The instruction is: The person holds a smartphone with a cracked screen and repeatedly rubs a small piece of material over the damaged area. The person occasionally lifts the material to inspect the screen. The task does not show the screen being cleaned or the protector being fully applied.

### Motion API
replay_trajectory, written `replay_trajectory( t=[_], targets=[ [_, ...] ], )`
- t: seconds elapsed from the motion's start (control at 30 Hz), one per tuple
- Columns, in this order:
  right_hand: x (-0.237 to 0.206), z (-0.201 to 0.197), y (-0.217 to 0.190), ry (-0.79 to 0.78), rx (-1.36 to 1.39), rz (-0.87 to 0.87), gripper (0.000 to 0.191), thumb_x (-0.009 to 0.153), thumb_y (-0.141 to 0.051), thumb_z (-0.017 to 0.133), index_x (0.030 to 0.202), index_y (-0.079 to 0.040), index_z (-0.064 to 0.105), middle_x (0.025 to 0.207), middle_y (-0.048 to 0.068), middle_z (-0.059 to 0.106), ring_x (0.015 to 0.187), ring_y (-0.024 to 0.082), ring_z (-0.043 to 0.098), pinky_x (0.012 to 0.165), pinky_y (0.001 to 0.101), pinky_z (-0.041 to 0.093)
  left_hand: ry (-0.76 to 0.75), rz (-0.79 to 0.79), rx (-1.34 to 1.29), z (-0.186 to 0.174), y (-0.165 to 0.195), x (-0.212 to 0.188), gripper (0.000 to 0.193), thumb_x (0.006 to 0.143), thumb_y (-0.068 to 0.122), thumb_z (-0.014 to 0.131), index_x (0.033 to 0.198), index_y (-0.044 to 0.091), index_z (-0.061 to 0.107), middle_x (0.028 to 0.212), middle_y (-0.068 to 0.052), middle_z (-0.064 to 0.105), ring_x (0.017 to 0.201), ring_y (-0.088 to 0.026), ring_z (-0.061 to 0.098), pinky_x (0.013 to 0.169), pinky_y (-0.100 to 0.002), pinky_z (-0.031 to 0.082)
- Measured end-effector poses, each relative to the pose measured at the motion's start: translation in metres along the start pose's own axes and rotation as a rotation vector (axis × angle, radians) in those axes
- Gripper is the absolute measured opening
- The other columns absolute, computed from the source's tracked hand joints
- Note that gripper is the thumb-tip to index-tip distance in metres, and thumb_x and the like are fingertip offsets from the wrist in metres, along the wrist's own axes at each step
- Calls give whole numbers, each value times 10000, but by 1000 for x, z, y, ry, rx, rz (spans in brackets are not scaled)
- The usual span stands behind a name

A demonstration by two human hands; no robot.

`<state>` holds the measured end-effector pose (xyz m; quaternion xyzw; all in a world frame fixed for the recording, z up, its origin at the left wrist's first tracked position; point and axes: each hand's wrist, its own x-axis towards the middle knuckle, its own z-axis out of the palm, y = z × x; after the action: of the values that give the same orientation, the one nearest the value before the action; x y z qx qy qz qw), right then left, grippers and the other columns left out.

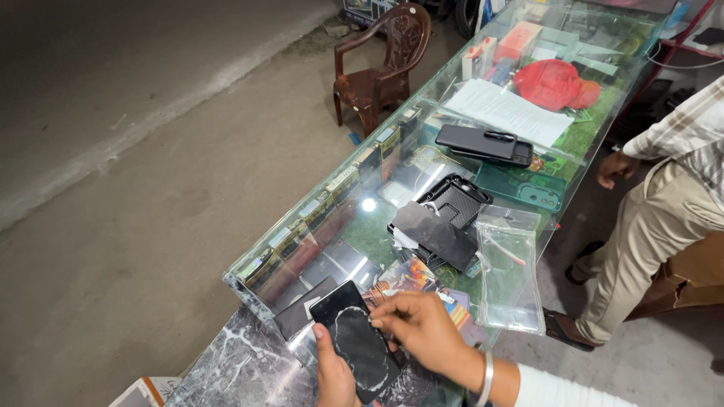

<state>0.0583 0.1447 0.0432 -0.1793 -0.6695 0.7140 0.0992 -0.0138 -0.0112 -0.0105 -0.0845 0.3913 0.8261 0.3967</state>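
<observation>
My left hand (334,373) holds a black smartphone (354,341) from below, its dark screen smeared with a pale ring of residue. My right hand (421,330), with a metal bangle at the wrist, has its fingertips pinched at the phone's right edge. Both hands hover over the near end of a glass display counter (354,226). Just beyond the phone lie a dark flat sheet (304,307) and colourful printed cards (411,277).
On the counter lie a black sheet (436,234) over a black phone case (455,200), a clear plastic bag (509,267), stacked dark cases (483,143), a green case (523,188), papers (507,111) and a red cloth (552,83). Another person (664,211) stands right. A brown plastic chair (381,71) stands left.
</observation>
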Motion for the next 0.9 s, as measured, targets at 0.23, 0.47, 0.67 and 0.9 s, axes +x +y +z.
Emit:
replay_trajectory(
  t=[0.23,0.47,0.67,0.9],
  targets=[
    [4,-6,-6,-52,-38,-4,64,851,1,750,897,29,784,738,60,743,548,115,689,491,261,542,-38,11,73,-2,-1,1,925,922,770,289,1135,-45,672,903,-249,750,747,-332,747,683,-412,629],
    [13,-15,-6,-178,-110,-148,75,873,8,735,927,41,774,783,84,738,573,133,716,499,271,566,-50,-19,66,12,10,-3,928,898,777,273,1128,-36,658,853,-257,749,699,-341,740,645,-421,622],
    [19,-15,-1,-214,147,75,130,896,1,736,1012,54,758,822,93,723,599,150,701,539,281,559,-19,68,-23,23,15,-8,825,913,730,331,1143,-9,616,886,-223,724,678,-351,726,601,-451,617],
    [20,-26,5,-337,96,-45,127,939,-4,690,1037,62,737,911,75,712,788,99,692,676,248,566,37,-59,38,21,17,-11,901,892,773,245,1124,0,645,891,-207,727,704,-328,725,591,-438,612]
  ],
)
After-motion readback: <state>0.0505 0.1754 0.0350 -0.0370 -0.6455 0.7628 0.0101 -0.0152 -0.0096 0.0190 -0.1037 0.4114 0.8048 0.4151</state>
